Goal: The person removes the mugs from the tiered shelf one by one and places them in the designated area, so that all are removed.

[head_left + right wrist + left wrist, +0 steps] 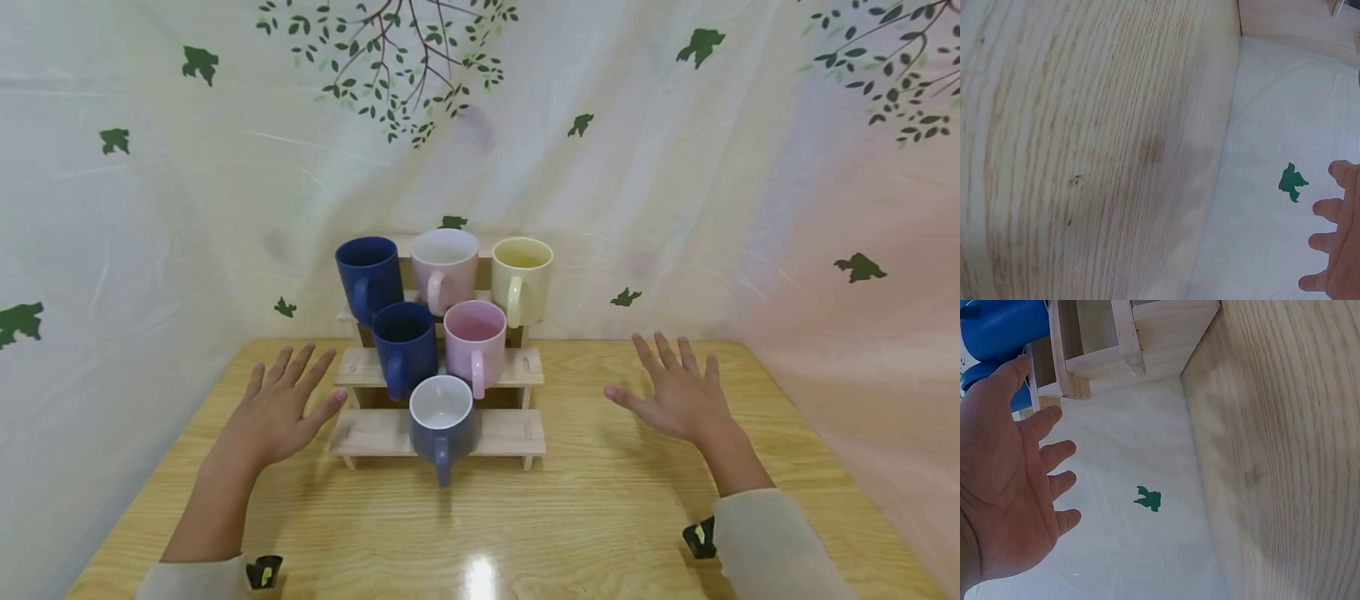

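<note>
My left hand (273, 417) is held over the table to the left of a wooden tiered stand (506, 432), its fingers straight and spread, touching nothing. To the right of the stand, my right hand (681, 396) hovers with fingers spread and nothing in it. On the lowest step sits a grey-blue mug (442, 433) with a white inside. The middle step carries a dark blue mug (405, 350) and a pink mug (476, 346). Along the top step stand another dark blue mug (370, 279), a pale pink mug (444, 271) and a yellow mug (522, 283). All the handles face me.
The wood-grain table (600, 517) carries the stand near its back edge. Behind and on both sides hangs a pale curtain (600, 192) printed with leaves and birds. A small black device (264, 572) sits at the left cuff, and a similar device (701, 538) at the right.
</note>
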`<state>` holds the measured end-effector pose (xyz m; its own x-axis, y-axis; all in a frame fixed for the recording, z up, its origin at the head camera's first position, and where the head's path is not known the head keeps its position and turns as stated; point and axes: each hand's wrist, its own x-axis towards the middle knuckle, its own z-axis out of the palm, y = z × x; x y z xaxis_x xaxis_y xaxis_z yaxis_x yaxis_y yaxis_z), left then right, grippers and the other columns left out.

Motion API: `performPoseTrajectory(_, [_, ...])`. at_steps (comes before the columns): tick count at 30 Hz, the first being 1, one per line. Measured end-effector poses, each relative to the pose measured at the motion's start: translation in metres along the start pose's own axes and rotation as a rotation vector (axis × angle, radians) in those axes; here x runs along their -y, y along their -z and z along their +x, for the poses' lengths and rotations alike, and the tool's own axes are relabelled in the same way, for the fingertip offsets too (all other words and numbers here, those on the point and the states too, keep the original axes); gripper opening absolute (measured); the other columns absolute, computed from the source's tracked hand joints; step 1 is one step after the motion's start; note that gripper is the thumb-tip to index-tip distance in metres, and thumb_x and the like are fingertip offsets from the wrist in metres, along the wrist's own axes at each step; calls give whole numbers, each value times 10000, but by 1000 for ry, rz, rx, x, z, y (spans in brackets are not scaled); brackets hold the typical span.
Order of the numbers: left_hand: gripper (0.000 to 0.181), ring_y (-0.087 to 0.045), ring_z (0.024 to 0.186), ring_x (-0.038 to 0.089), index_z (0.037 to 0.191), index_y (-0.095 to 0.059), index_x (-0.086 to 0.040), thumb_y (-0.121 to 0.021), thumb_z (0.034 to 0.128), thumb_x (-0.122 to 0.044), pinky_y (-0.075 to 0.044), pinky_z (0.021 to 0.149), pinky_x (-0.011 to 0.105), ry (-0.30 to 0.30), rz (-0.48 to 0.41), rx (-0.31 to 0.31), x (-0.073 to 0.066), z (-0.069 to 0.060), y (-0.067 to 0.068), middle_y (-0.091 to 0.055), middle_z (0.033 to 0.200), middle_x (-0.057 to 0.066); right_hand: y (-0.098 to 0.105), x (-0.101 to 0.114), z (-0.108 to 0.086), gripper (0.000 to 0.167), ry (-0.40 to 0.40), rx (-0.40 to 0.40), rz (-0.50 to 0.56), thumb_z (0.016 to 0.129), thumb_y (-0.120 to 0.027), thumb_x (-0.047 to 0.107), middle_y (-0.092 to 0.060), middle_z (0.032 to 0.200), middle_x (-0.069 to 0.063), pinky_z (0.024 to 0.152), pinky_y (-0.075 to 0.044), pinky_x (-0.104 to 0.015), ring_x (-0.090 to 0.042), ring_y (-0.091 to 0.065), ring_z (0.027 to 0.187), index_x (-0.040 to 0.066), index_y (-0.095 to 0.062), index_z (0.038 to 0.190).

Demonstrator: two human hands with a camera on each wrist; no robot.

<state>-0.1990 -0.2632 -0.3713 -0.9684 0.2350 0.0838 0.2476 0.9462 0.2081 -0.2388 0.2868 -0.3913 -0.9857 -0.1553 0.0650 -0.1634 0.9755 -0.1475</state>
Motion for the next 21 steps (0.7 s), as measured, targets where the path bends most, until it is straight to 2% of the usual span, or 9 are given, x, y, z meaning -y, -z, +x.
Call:
performPoseTrajectory(14, [783, -32, 1521, 519, 1646, -213, -137, -360, 1055, -630, 27, 1169, 745, -15, -17, -7, -3, 0, -1, -118, 1677, 254, 1, -2, 0, 1086, 3, -9, -7, 891, -378, 870, -77, 1672, -282, 1081, 54, -833, -574, 5, 1496, 165, -83, 1662])
performPoseTrajectory(21, [743, -135, 1489, 552, 1634, -262, -131, -343, 1069, -608, -65, 1153, 767, -39, -13, -32, -3, 5, -1, -199, 1652, 271, 8, 2, 4, 1055, 36, -44, -8, 913, -392, 840, -104, 1665, -290, 1083, 1, -837, -600, -33, 1482, 167, -80, 1663])
